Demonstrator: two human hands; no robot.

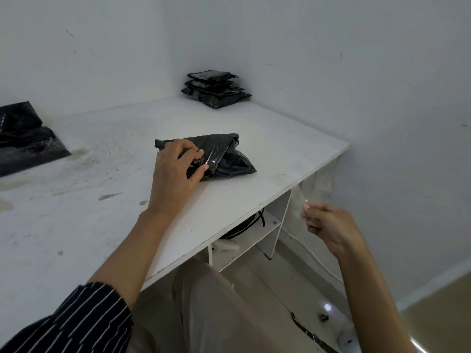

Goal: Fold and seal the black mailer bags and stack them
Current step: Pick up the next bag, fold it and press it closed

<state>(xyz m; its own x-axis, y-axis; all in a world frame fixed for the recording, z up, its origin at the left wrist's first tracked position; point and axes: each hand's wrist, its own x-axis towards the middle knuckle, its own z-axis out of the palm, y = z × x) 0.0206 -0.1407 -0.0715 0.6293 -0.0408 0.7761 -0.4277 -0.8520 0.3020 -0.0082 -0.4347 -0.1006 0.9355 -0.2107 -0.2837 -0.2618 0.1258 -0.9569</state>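
One black mailer bag (229, 159) lies folded mid-frame on the table (102, 205), the left hand (175, 166) pinching its fold, the right hand (328, 225) at lower right pinching a pale strip (297, 203); sealing seems underway, so next comes pressing the flap shut.

Stained white table (76, 212) carries a mailer bag (229, 159), a stack (215, 89), loose bags (25, 143).

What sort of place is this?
Likely an informal packing corner: stained white desk, stack of folded black mailer bags at the wall, left hand gripping another mailer bag, right hand pinching a clear strip.
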